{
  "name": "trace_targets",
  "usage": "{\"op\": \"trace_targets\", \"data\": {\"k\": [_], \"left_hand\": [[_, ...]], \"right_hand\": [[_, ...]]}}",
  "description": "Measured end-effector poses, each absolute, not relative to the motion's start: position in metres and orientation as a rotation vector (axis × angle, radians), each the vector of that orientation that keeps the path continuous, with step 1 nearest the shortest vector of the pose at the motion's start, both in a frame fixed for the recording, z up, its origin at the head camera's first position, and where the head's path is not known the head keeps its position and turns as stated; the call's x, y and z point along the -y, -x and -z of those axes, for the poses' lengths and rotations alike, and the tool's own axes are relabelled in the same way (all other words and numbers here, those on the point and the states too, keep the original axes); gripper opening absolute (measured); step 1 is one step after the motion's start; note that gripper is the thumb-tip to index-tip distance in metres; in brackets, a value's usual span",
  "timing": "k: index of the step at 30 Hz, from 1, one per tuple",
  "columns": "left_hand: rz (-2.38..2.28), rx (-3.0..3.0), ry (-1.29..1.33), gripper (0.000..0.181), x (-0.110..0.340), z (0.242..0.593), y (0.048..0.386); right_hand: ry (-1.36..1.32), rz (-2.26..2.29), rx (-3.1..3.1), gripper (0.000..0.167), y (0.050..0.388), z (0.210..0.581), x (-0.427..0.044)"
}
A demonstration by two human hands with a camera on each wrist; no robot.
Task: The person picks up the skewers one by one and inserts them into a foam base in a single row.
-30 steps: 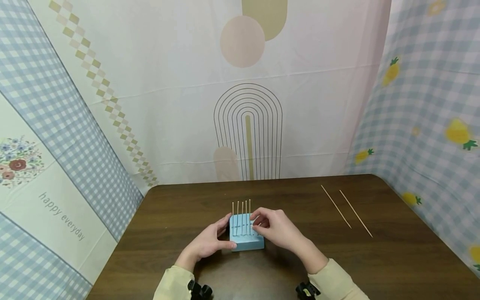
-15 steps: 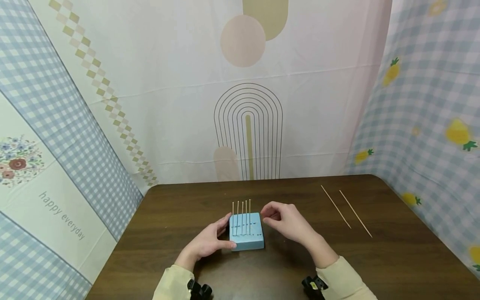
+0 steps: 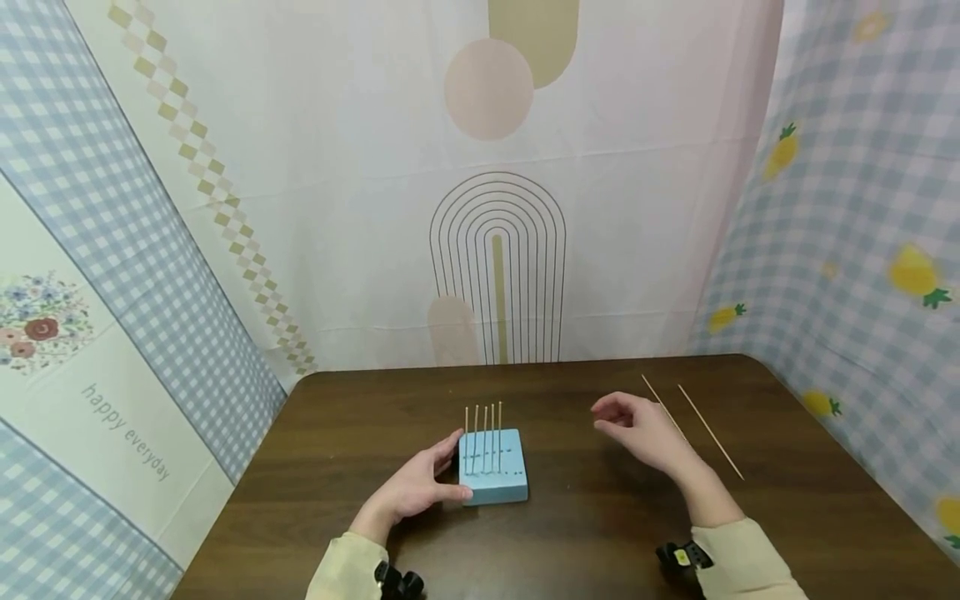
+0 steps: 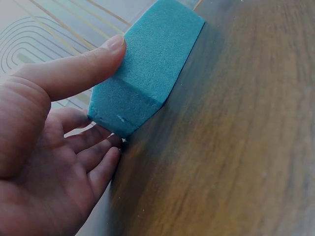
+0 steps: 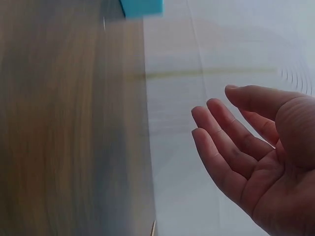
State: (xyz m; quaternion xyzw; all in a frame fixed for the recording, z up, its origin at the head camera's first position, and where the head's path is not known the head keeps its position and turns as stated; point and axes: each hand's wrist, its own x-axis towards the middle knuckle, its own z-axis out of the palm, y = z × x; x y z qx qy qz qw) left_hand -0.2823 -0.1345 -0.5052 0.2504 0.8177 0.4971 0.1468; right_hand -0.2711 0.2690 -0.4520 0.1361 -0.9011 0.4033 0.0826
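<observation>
A light blue foam block [image 3: 513, 457] with rows of small holes lies on the table, several thin wooden sticks [image 3: 500, 421] standing upright in its left part. My left hand [image 3: 412, 486] holds the block's left side; in the left wrist view the thumb presses the near face of the block [image 4: 152, 54] and the fingers lie along its side. Off to the right of the block, my right hand [image 3: 651, 433] hovers with relaxed, slightly bent fingers and nothing in them. It partly covers the nearer of two wooden sticks [image 3: 652, 389] lying on the table.
The other loose stick [image 3: 711, 432] lies farther right, roughly parallel to the first. A dark brown wooden table [image 3: 360, 417] carries everything. Patterned cloths [image 3: 337, 208] hang behind it and on both sides.
My right hand has left the block's right side and moved right, toward the loose sticks. The left hand and the block have stayed in place.
</observation>
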Motion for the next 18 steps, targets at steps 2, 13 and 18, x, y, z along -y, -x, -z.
{"op": "trace_targets", "data": {"k": [2, 13, 18], "left_hand": [[-1.434, -2.354, -0.733, 0.104, 0.135, 0.505, 0.283], [-1.444, -2.331, -0.720, 0.104, 0.136, 0.504, 0.281], [-1.442, -2.333, -0.716, 0.104, 0.135, 0.503, 0.282]], "right_hand": [[-0.355, -1.183, 2.695, 0.016, 0.275, 0.456, -0.285], [-0.007, -1.163, 2.692, 0.037, 0.276, 0.477, -0.347], [0.076, -1.187, 2.680, 0.045, 0.275, 0.483, -0.357]]}}
